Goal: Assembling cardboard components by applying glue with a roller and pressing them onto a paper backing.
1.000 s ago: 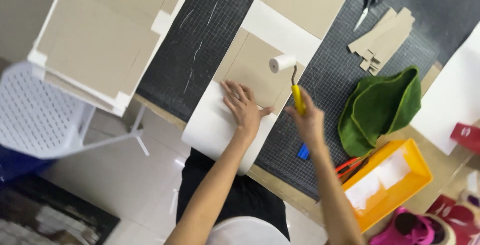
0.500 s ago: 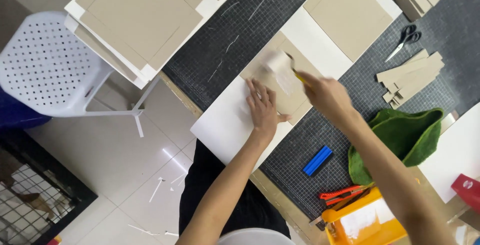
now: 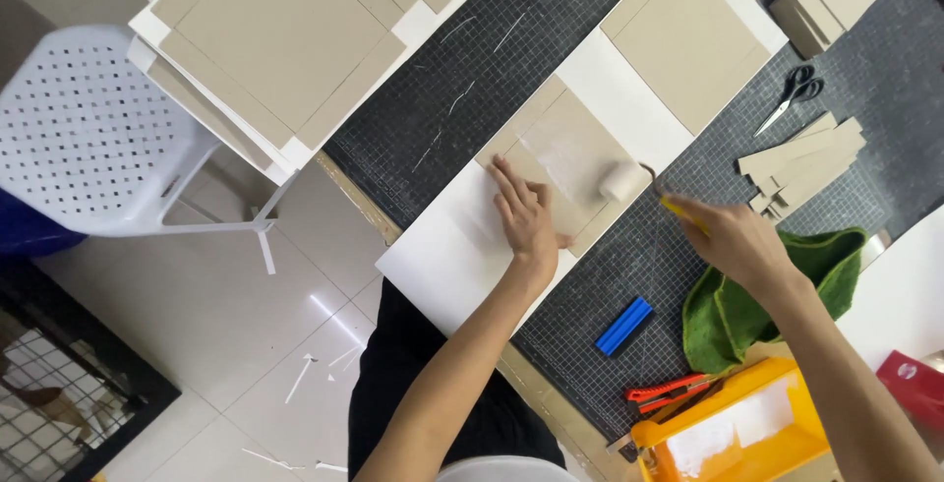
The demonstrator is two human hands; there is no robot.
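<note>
My left hand (image 3: 526, 214) lies flat, fingers spread, pressing on a beige card (image 3: 560, 152) that rests on a long white sheet (image 3: 462, 256). My right hand (image 3: 733, 239) grips the yellow handle of a small white paint roller (image 3: 621, 182), whose roll sits at the right edge of the beige card. A wet, shiny patch shows on the card just left of the roll. Both sheets lie on a dark gridded cutting mat (image 3: 462, 79).
A stack of beige cards on white sheets (image 3: 285, 39) lies far left, over a white plastic chair (image 3: 88, 138). Scissors (image 3: 792, 93), beige strips (image 3: 801, 157), a green cloth (image 3: 728, 310), a blue bar (image 3: 623, 326), an orange cutter (image 3: 669, 391) and a yellow tray (image 3: 733, 433) sit right.
The roller has travelled from the card's upper part to its right edge, my right hand drawing back to the right. My left hand stays pressed on the card. The camera view shifted.
</note>
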